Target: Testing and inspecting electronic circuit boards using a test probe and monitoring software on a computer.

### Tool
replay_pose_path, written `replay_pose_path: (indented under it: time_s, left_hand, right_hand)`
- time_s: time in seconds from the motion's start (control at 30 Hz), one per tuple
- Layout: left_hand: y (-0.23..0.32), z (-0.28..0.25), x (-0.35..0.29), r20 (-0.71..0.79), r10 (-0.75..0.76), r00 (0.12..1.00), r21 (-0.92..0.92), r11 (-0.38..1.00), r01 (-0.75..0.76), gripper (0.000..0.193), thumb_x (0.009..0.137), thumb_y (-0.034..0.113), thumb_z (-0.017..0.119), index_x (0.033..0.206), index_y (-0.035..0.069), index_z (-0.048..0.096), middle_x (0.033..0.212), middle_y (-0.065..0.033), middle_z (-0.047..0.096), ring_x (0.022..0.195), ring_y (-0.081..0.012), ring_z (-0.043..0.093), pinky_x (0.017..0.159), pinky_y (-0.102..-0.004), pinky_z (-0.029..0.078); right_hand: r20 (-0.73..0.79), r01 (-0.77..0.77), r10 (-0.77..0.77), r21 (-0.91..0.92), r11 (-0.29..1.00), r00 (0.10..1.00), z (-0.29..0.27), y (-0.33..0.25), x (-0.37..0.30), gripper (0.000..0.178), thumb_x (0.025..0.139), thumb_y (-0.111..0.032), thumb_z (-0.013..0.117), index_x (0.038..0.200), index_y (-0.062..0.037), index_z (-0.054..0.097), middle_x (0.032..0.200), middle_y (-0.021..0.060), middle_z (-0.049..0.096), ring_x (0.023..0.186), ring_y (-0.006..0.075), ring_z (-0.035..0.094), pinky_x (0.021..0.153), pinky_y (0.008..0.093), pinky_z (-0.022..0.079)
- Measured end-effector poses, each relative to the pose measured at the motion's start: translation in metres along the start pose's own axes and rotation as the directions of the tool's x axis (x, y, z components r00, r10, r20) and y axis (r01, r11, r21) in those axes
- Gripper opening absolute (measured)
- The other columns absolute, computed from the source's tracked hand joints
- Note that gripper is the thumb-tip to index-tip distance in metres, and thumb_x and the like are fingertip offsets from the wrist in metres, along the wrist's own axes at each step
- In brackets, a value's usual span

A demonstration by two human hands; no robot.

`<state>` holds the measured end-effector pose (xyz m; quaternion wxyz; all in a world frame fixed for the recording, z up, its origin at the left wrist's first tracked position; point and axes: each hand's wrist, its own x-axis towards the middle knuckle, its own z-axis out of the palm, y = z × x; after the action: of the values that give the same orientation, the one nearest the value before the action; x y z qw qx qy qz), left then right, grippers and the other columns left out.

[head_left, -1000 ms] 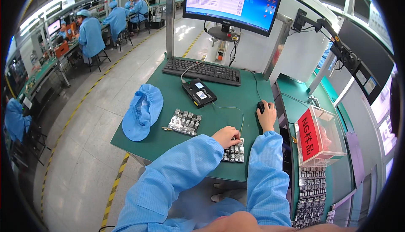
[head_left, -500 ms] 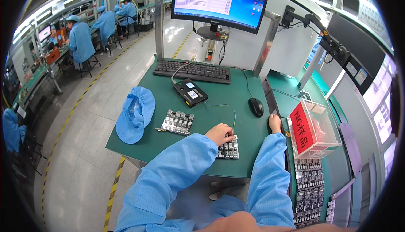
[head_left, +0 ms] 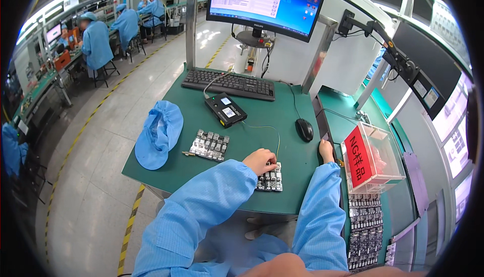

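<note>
My left hand (head_left: 260, 161) rests on the upper left of a small panel of circuit boards (head_left: 272, 181), its fingers pinched together. What sits between the fingertips is hidden. A thin cable (head_left: 269, 127) runs from a black device with a small screen (head_left: 225, 109) down to the panel beside these fingers. At the right edge of the green table my right hand (head_left: 326, 151) is curled closed, next to a clear box with a red label (head_left: 373, 158). Its fingers are partly hidden, and any held thing cannot be made out. Another circuit board panel (head_left: 209, 145) lies to the left.
A blue cap (head_left: 159, 136) lies on the table's left side. Behind are a keyboard (head_left: 229, 84) and a monitor (head_left: 264, 5), with a mouse (head_left: 304, 130) to the right. Rows of circuit boards (head_left: 365, 231) lie below the clear box. Several people in blue work far left.
The whole view has shifted slightly. My left hand stays pinched at the panel and my right hand remains at the table's edge; neither has visibly moved against the table.
</note>
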<state>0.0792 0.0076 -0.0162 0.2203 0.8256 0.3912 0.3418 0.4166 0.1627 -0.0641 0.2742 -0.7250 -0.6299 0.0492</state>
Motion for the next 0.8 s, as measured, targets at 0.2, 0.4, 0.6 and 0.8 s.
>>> replay_pose_path:
  time_s: [0.2, 0.4, 0.6, 0.8]
  left_hand:
    - [0.000, 0.001, 0.000, 0.000, -0.003, 1.000, -0.003, 1.000, 0.003, 0.016, 0.078, 0.021, 0.067, 0.081, 0.007, 0.061, 0.083, -0.0091, 0.060, 0.086, -0.0273, 0.056, 0.077, -0.0373, 0.045]
    - [0.002, 0.001, 0.000, -0.015, -0.024, 1.000, -0.009, 1.000, 0.024, 0.015, 0.077, 0.021, 0.067, 0.081, 0.007, 0.061, 0.084, -0.0087, 0.060, 0.086, -0.0272, 0.056, 0.077, -0.0373, 0.046]
    - [0.003, 0.001, -0.002, -0.010, 0.000, 1.000, -0.006, 1.000, 0.000, 0.017, 0.080, 0.022, 0.066, 0.080, 0.007, 0.059, 0.082, -0.0074, 0.058, 0.085, -0.0256, 0.054, 0.074, -0.0358, 0.046]
    - [-0.020, 0.022, 0.002, -0.030, 0.017, 0.999, 0.031, 0.999, -0.016, 0.028, 0.078, 0.023, 0.066, 0.102, 0.008, 0.061, 0.104, -0.0126, 0.060, 0.103, -0.0320, 0.053, 0.091, -0.0390, 0.042]
  right_hand:
    - [-0.010, 0.005, -0.005, -0.008, 1.000, 1.000, 0.003, 0.006, 0.005, 0.050, 0.091, -0.031, 0.033, 0.085, 0.0071, 0.064, 0.095, 0.0295, 0.061, 0.094, 0.0453, 0.057, 0.086, 0.0486, 0.044]
    - [-0.051, -0.035, 0.033, -0.021, 0.999, 0.998, -0.014, -0.019, -0.010, 0.037, 0.090, -0.026, 0.039, 0.096, 0.0028, 0.062, 0.094, 0.0263, 0.062, 0.092, 0.0434, 0.058, 0.084, 0.0473, 0.045]
    - [-0.660, 0.478, -0.150, 0.350, 0.806, 0.736, -0.101, -0.171, -0.061, 0.019, 0.084, -0.003, 0.054, 0.102, -0.0034, 0.059, 0.080, 0.0106, 0.060, 0.072, 0.0196, 0.058, 0.065, 0.0316, 0.047]
    - [-0.312, 0.839, -0.805, 0.399, 0.370, 0.504, -0.114, -0.359, -0.155, 0.025, 0.075, -0.015, 0.068, 0.098, -0.0086, 0.061, 0.079, 0.0068, 0.061, 0.072, 0.0206, 0.061, 0.065, 0.0324, 0.049]
